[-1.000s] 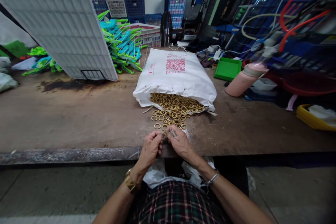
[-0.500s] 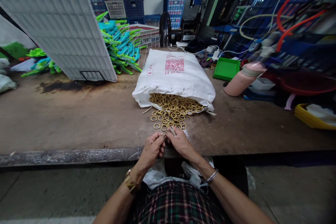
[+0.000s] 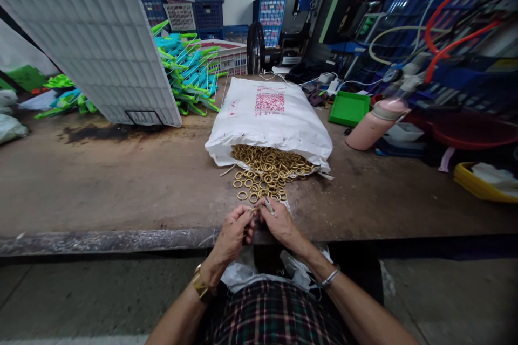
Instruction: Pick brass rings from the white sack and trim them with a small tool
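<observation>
My left hand is closed in a pinch on a small gold-coloured ring, just over the table's front part. Close against it, my right hand is also closed, with a small pale metal tool lying along its fingers; the tool's kind is too small to tell. The right fingertips meet the ring's side. Beyond both hands, loose gold rings spill in a heap out of the mouth of a white woven sack that lies on its side.
A brown worktable runs across the view. At the left stands a pleated white panel, with green and blue plastic parts behind it. To the right are a green tray, a pink bottle and a yellow basin.
The view has shifted slightly. My right fingers have moved a little apart from the left ones, so more of the ring shows between the hands. The sack and heap stay in place.
</observation>
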### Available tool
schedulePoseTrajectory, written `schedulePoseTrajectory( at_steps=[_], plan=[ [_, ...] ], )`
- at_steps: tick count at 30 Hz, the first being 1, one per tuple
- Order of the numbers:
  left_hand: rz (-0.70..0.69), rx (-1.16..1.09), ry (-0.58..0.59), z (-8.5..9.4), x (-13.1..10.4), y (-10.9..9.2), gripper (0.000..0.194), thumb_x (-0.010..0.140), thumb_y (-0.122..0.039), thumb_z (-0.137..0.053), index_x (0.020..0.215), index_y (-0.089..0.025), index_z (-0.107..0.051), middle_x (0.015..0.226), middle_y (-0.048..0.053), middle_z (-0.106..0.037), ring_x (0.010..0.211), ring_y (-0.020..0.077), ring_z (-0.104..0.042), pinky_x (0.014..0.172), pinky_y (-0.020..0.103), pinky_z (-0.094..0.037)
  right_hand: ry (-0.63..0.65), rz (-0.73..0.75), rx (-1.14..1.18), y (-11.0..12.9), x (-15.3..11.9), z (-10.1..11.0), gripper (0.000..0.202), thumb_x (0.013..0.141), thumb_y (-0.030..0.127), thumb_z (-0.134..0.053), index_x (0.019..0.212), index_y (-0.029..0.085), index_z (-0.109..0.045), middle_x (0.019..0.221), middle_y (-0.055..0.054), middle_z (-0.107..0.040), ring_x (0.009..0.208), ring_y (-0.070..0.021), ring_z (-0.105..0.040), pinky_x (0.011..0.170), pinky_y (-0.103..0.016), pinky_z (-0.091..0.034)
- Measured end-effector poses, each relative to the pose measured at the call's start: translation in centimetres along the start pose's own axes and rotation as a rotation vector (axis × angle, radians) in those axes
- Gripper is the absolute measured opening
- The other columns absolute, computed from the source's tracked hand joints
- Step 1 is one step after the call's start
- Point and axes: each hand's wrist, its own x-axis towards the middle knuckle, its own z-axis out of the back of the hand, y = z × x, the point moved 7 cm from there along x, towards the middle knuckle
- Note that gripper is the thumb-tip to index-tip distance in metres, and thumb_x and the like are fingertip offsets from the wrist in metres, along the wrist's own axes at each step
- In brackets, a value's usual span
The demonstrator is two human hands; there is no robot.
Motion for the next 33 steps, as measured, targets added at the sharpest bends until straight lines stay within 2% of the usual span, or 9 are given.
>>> schedulePoseTrajectory(
  at_steps=[5, 9, 16, 22, 24, 27, 30, 33],
  plan=[
    [-0.023, 0.125, -0.053, 0.0, 0.0, -0.1, 0.032, 0.072, -0.047, -0.056, 0.075, -0.016, -0.049, 0.058, -0.005, -0.046, 0.041, 0.0037, -0.038, 0.037, 0.015, -0.028, 0.028, -0.013, 0.003, 0.3, -0.6, 0.0, 0.026, 0.081, 0.033, -0.041, 0.088, 0.017, -0.059, 0.061, 0.003, -0.055, 0.057, -0.011, -0.051, 0.057, -0.022, -0.039],
    [-0.054, 0.226, -0.073, 0.0, -0.1, -0.3, 0.033, 0.073, -0.048, -0.053, 0.073, -0.016, -0.048, 0.058, -0.005, -0.046, 0.042, 0.004, -0.037, 0.037, 0.015, -0.03, 0.027, 0.037, -0.03, 0.8, -0.6, -0.1, 0.028, 0.082, 0.038, -0.042, 0.08, 0.016, -0.059, 0.067, 0.001, -0.057, 0.063, -0.0116, -0.051, 0.061, -0.022, -0.038],
    [-0.078, 0.295, -0.059, -0.2, 0.0, -0.4, 0.031, 0.075, -0.047, -0.051, 0.072, -0.016, -0.047, 0.058, -0.004, -0.047, 0.042, 0.0048, -0.038, 0.037, 0.015, -0.031, 0.032, 0.073, -0.048, 0.5, -0.4, -0.2, 0.027, 0.081, 0.039, -0.041, 0.074, 0.017, -0.055, 0.064, 0.002, -0.053, 0.061, -0.0107, -0.047, 0.059, -0.022, -0.036],
    [-0.078, 0.27, -0.027, -0.3, -0.2, -0.4, 0.031, 0.075, -0.046, -0.052, 0.073, -0.016, -0.048, 0.058, -0.005, -0.046, 0.042, 0.0044, -0.038, 0.038, 0.015, -0.031, -0.015, 0.032, -0.061, -0.2, 0.1, 0.0, 0.028, 0.081, 0.037, -0.039, 0.061, 0.018, -0.047, 0.056, 0.003, -0.048, 0.055, -0.01, -0.043, 0.053, -0.021, -0.032],
    [-0.066, 0.241, -0.028, -0.2, -0.2, -0.4, 0.031, 0.074, -0.047, -0.053, 0.074, -0.016, -0.049, 0.059, -0.005, -0.046, 0.042, 0.0041, -0.038, 0.038, 0.015, -0.031, -0.054, 0.015, -0.132, -0.5, 0.2, 0.5, 0.029, 0.081, 0.034, -0.037, 0.058, 0.018, -0.045, 0.054, 0.003, -0.047, 0.053, -0.01, -0.042, 0.052, -0.021, -0.03],
    [-0.053, 0.207, -0.05, 0.0, -0.2, -0.4, 0.032, 0.072, -0.047, -0.056, 0.076, -0.016, -0.05, 0.059, -0.005, -0.047, 0.041, 0.0041, -0.038, 0.037, 0.015, -0.03, -0.057, 0.044, -0.356, -0.3, -0.1, 1.1, 0.022, 0.08, 0.026, -0.037, 0.062, 0.018, -0.048, 0.054, 0.002, -0.048, 0.051, -0.0102, -0.04, 0.051, -0.022, -0.026],
    [-0.06, 0.196, -0.059, 0.0, 0.0, -0.3, 0.033, 0.071, -0.048, -0.057, 0.075, -0.016, -0.05, 0.058, -0.005, -0.047, 0.041, 0.0042, -0.038, 0.037, 0.015, -0.03, 0.003, 0.114, -0.593, 0.1, -0.8, 0.9, 0.015, 0.076, 0.016, -0.039, 0.072, 0.018, -0.054, 0.059, 0.0, -0.054, 0.053, -0.0111, -0.043, 0.052, -0.023, -0.024],
    [-0.078, 0.197, -0.059, 0.1, 0.1, -0.1, 0.033, 0.072, -0.049, -0.055, 0.073, -0.017, -0.048, 0.058, -0.005, -0.047, 0.04, 0.0042, -0.037, 0.037, 0.015, -0.029, 0.085, 0.154, -0.735, 0.4, -1.3, 0.3, 0.018, 0.075, 0.013, -0.041, 0.079, 0.018, -0.057, 0.066, -0.002, -0.06, 0.057, -0.012, -0.049, 0.054, -0.024, -0.024]
  ],
)
